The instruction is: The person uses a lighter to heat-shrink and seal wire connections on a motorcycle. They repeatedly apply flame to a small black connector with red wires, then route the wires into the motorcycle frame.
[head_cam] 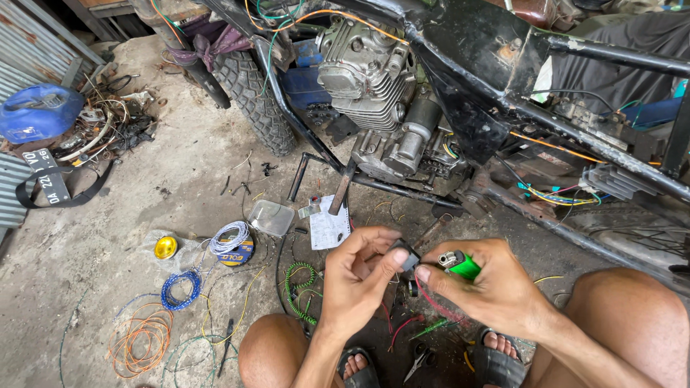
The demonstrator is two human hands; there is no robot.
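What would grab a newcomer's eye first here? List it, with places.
At bottom centre, the left hand and right hand meet over a small black part, the right also gripping a green lighter. Above them stands a stripped motorcycle's engine in a black frame. Coils of coloured wire litter the concrete floor at lower left.

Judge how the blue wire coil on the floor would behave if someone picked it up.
The blue coil is probably floppy: thin wire in loose loops, so it would likely sag and spread when lifted. It looks light for its size. Strands trail toward the orange coil, so it may snag or drag them.
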